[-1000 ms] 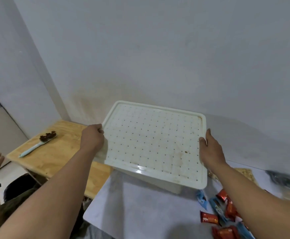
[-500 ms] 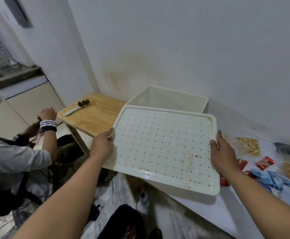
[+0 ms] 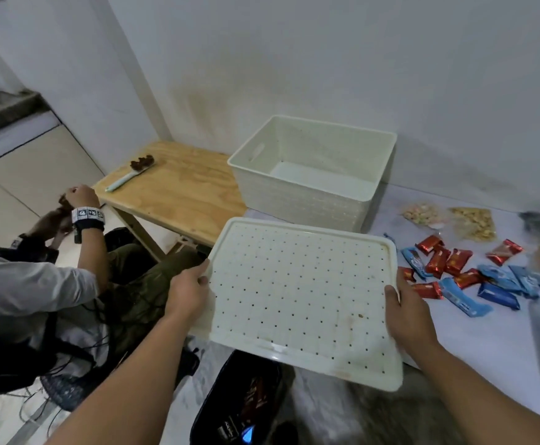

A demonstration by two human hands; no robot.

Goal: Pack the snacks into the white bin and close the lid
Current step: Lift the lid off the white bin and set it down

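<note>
Head view: left hand point(image 3: 189, 292) and right hand point(image 3: 407, 311) each grip an opposite short edge of the perforated white lid point(image 3: 300, 300), thumbs on top, holding it tilted in the air in front of the white bench point(image 3: 390, 213). Beyond the lid, the white bin point(image 3: 297, 200) stands open on the bench against the wall. Red and blue snacks point(image 3: 455, 271) lie scattered to its right. A wooden bench point(image 3: 179, 191) stands to the left, another person point(image 3: 21, 284) beside it.

Single head-worn view, looking forward and down, close over the lid point(image 3: 300, 300)
</note>
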